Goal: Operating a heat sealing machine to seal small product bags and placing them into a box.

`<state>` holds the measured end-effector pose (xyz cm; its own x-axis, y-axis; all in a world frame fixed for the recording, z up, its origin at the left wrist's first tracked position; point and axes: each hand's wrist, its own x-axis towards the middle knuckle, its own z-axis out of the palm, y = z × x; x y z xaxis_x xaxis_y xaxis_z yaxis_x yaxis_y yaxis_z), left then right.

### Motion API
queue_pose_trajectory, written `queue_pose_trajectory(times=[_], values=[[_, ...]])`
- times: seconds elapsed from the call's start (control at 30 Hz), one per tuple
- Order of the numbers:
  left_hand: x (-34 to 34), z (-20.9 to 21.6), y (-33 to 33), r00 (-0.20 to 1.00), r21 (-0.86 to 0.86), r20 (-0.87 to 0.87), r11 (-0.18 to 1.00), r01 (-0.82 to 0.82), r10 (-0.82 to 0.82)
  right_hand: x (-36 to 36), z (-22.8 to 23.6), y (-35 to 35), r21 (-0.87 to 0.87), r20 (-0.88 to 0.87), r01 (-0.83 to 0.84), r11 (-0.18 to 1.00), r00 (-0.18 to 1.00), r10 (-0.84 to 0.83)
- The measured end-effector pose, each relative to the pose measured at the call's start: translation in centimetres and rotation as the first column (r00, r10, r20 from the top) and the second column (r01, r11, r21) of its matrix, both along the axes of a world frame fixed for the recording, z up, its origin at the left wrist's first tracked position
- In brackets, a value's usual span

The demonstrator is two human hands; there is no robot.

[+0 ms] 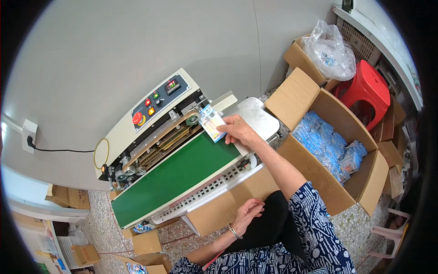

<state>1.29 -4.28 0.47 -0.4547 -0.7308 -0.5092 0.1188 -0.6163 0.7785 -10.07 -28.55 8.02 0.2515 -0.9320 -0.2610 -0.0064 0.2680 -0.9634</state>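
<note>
My right hand point(238, 129) pinches a small flat plastic packet point(211, 123), white with blue checked edges, thumb on top of it. The packet is tilted over the right end of a green conveyor belt point(182, 166), its upper edge beside the rollers of a band sealing machine point(153, 107). Down by my lap, my left hand point(248, 214) hangs loosely with slightly bent fingers and nothing visible in it. A bracelet circles that wrist.
Right of the machine stands an open cardboard box point(335, 150) full of similar blue packets. Behind it are a red stool point(365, 93) and a clear plastic bag point(329, 52). A white plate point(258, 116) adjoins the belt's right end. A black cord point(64, 150) runs to a wall socket.
</note>
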Motion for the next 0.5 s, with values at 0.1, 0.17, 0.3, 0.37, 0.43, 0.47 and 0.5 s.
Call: queue_pose_trajectory(times=[0.1, 0.17, 0.3, 0.37, 0.43, 0.47, 0.5], values=[[-0.3, 0.0, 0.1, 0.999, 0.046, 0.028, 0.998, 0.04, -0.041, 1.1, -1.1, -0.6, -0.06, 0.033, -0.042, 0.997, 0.998, 0.044], [-0.8, -0.7, 0.3, 0.999, 0.066, 0.031, 0.998, 0.02, -0.022, 1.2, -1.1, -0.7, -0.073, -0.051, -0.137, 0.988, 0.99, 0.134], [-1.7, -0.3, 0.2, 0.995, 0.068, 0.063, 0.995, 0.072, -0.076, 1.8, -1.4, -0.2, -0.51, -0.64, -0.101, 0.854, 0.708, -0.298], [-1.2, -0.1, -0.1, 0.994, 0.023, 0.106, 1.0, 0.008, -0.01, 1.3, -0.4, 0.2, -0.519, -0.581, -0.054, 0.853, 0.754, -0.306], [-1.1, -0.1, -0.2, 0.997, 0.044, 0.071, 0.999, -0.013, 0.01, 1.2, 0.1, 0.7, -0.679, -0.44, 0.045, 0.733, 0.774, -0.455], [-1.1, -0.1, -0.2, 0.997, 0.043, 0.07, 0.999, -0.018, 0.015, 0.5, 0.6, 0.7, -0.534, -0.519, 0.044, 0.844, 0.771, -0.368], [-1.2, 0.0, 0.0, 0.996, 0.035, 0.074, 0.998, -0.044, 0.041, -0.6, 0.4, 0.7, -0.531, -0.514, 0.037, 0.846, 0.78, -0.357]])
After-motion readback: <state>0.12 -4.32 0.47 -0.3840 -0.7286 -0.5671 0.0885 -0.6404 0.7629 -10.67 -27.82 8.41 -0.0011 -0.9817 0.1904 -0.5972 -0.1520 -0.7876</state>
